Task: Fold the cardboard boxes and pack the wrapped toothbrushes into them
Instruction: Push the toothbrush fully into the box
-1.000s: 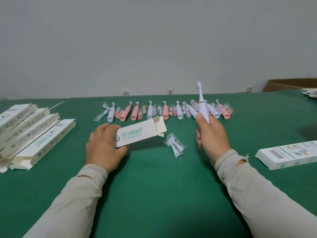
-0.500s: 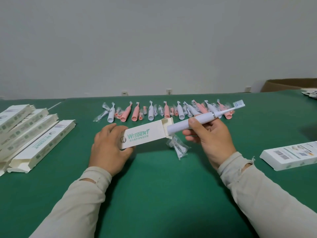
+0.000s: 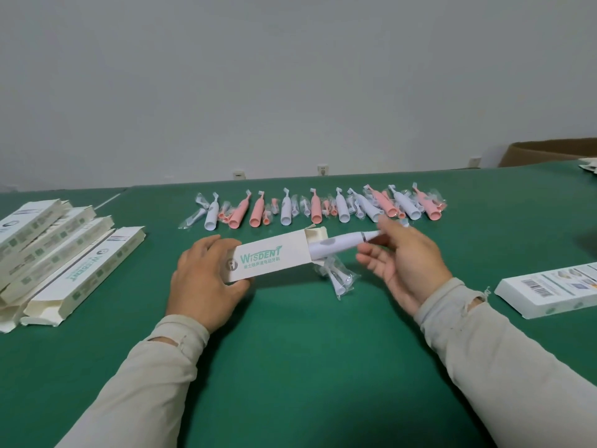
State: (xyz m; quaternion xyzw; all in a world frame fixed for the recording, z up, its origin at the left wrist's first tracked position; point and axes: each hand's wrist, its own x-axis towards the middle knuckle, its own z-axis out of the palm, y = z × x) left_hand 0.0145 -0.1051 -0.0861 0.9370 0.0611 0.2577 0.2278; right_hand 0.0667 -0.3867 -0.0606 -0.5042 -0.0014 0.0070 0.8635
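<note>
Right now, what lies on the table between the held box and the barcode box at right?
Head view: only a clear packet of brush heads, below the right hand.

Table cloth (image 3: 290, 367): plain dark green. Held box (image 3: 274, 258): off-white, teal "WISDENT" logo. Toothbrush (image 3: 339, 245) in it: white, grey spots, silver ring. Row of toothbrushes (image 3: 323, 210): white/salmon pink mix. Sleeves (image 3: 155, 376): beige. Wall (image 3: 290, 85): pale grey.

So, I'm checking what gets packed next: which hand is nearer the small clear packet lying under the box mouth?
Right hand, just beside the packet; left hand grips the box's far end.
</note>
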